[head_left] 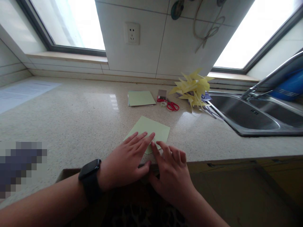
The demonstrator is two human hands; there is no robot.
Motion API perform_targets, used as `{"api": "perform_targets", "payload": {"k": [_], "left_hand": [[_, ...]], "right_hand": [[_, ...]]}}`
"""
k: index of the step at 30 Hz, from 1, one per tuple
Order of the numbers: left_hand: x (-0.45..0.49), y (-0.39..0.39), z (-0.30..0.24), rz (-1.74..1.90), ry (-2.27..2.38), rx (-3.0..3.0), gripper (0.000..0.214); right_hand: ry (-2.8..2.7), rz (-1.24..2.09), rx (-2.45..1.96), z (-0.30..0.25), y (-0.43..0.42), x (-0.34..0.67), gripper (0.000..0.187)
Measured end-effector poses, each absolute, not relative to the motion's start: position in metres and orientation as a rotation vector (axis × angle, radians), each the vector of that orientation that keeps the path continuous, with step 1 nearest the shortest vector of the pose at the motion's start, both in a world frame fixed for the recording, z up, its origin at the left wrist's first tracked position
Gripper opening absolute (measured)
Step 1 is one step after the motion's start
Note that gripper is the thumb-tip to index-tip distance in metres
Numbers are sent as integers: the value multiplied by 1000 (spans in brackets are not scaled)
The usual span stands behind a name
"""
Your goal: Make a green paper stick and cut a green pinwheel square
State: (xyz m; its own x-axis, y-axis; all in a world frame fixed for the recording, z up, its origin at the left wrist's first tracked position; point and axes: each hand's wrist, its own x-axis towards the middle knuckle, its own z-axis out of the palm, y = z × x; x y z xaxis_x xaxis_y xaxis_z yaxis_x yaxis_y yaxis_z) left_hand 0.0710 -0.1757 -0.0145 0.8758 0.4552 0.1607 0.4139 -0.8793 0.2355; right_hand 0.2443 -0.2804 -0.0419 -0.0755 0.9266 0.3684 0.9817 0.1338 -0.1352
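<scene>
A pale green sheet of paper (153,126) lies turned cornerwise at the front edge of the speckled counter. My left hand (129,160), with a black watch at its wrist, rests on the sheet, its fingers stretched out flat. Close beside it, my right hand (171,167) touches the sheet's near right part with an extended index finger; its other fingers curl loosely and hold nothing that I can see. Part of the paper's near corner is hidden by both hands.
Behind the sheet lie a stack of green paper (142,98), red-handled scissors (173,106), a tape roll (163,103) and a small red-and-grey box (162,95). Yellow paper pinwheels (194,86) stand beside the steel sink (236,126). A printed sheet (26,90) lies far left.
</scene>
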Motion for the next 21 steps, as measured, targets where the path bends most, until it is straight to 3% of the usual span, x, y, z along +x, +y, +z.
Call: {"api": "perform_targets", "payload": {"k": [6, 16, 21], "left_hand": [[72, -177, -14, 333, 670, 2846, 69], [74, -183, -7, 497, 681, 2781, 18], [75, -180, -7, 488, 663, 2792, 15]], "right_hand": [[-2056, -164, -1830, -38, -277, 243, 72], [-2040, -80, -1833, -35, -276, 246, 70], [-2050, -43, -1806, -32, -277, 250, 67]]}}
